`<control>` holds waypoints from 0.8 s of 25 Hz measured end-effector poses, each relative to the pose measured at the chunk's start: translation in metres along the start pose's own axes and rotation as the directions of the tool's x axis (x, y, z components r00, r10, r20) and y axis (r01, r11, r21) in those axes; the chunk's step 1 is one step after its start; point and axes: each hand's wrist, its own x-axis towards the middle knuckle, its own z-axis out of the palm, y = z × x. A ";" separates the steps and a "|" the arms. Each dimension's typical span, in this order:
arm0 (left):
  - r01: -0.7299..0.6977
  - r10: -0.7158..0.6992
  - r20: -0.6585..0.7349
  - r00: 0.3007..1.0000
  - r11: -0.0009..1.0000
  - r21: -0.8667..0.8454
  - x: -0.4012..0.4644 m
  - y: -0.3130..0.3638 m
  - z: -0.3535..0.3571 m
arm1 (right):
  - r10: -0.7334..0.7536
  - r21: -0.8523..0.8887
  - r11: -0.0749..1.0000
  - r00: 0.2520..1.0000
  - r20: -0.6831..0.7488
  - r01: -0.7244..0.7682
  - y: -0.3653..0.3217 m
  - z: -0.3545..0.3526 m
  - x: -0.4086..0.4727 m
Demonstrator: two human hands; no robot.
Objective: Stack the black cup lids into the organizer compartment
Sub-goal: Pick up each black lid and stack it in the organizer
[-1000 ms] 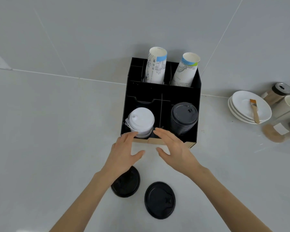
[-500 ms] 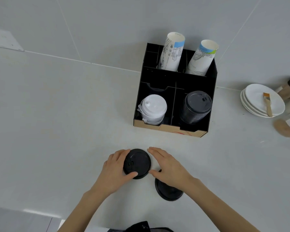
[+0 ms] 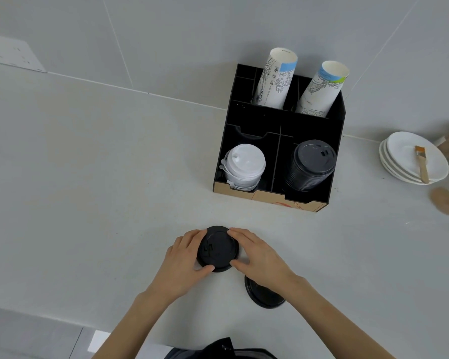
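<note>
Compared with half a second earlier, the right hand point(image 3: 259, 257) has shifted from above the second lid to the right edge of the lid at the left, so that both hands now flank it; left hand point(image 3: 184, 260) with fingers curled on the left rim of this black cup lid point(image 3: 218, 248), thumb at its near edge; right hand with fingers and thumb pressed on the opposite rim, so the lid is gripped between the two hands, whether lifted or resting on the white counter point(image 3: 88, 190) cannot be told; second black lid point(image 3: 263, 294) flat on the counter, partly hidden under the right wrist; black organizer point(image 3: 340, 130) well beyond the hands, against the wall; its front right compartment holding a stack of black lids point(image 3: 310, 164); front left compartment holding white lids point(image 3: 245, 165); two stacks of paper cups point(image 3: 276, 79) in the rear compartments; white plates point(image 3: 402, 156) bearing a brush point(image 3: 421, 163) to the right.
</note>
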 end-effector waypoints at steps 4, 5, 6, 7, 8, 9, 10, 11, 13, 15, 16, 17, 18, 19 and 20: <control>-0.021 0.021 0.005 1.000 0.998 -0.057 0.001 0.004 -0.004 | -0.006 0.055 0.998 0.999 -0.049 0.009 0.003 -0.004 -0.002; -0.026 0.027 0.014 1.000 0.997 -0.077 0.002 0.006 -0.007 | -0.011 0.070 0.997 0.998 -0.061 0.016 0.004 -0.007 -0.003; -0.032 0.034 0.021 0.999 0.995 -0.097 0.003 0.009 -0.010 | -0.017 0.084 0.996 0.997 -0.074 0.023 0.005 -0.011 -0.004; -0.041 0.044 0.019 0.999 0.993 -0.114 0.005 0.011 -0.012 | -0.022 0.099 0.995 0.996 -0.088 0.030 0.006 -0.015 -0.005; -0.051 0.054 0.014 0.998 0.991 -0.123 0.008 0.014 -0.015 | -0.025 0.115 0.993 0.994 -0.102 0.036 0.007 -0.020 -0.007; -0.066 0.068 0.010 0.998 0.990 -0.128 0.011 0.016 -0.017 | -0.029 0.129 0.991 0.993 -0.113 0.043 0.009 -0.026 -0.008; -0.082 0.084 0.011 0.996 0.988 -0.131 0.014 0.019 -0.020 | -0.036 0.138 0.989 0.992 -0.117 0.052 0.010 -0.031 -0.009; -0.104 0.107 0.015 0.994 0.986 -0.134 0.016 0.022 -0.023 | -0.048 0.141 0.988 0.992 -0.114 0.064 0.012 -0.037 -0.010; -0.151 0.157 0.032 0.987 0.979 -0.137 0.021 0.030 -0.029 | -0.070 0.146 0.986 0.993 -0.093 0.083 0.014 -0.048 -0.013; -0.189 0.196 0.044 0.980 0.972 -0.139 0.026 0.037 -0.034 | -0.083 0.150 0.984 0.993 -0.084 0.094 0.016 -0.057 -0.016; -0.208 0.215 0.042 0.976 0.968 -0.138 0.028 0.041 -0.036 | -0.084 0.149 0.984 0.992 -0.090 0.097 0.017 -0.060 -0.017; -0.224 0.231 0.039 0.972 0.965 -0.135 0.030 0.045 -0.039 | -0.085 0.148 0.984 0.991 -0.100 0.099 0.018 -0.064 -0.019; -0.242 0.248 0.035 0.968 0.961 -0.134 0.032 0.049 -0.041 | -0.086 0.144 0.984 0.990 -0.113 0.102 0.019 -0.067 -0.020; -0.258 0.265 0.032 0.964 0.957 -0.134 0.033 0.053 -0.043 | -0.088 0.140 0.984 0.988 -0.125 0.105 0.020 -0.069 -0.022; -0.274 0.280 0.030 0.960 0.953 -0.134 0.035 0.056 -0.045 | -0.090 0.138 0.984 0.987 -0.137 0.109 0.021 -0.072 -0.024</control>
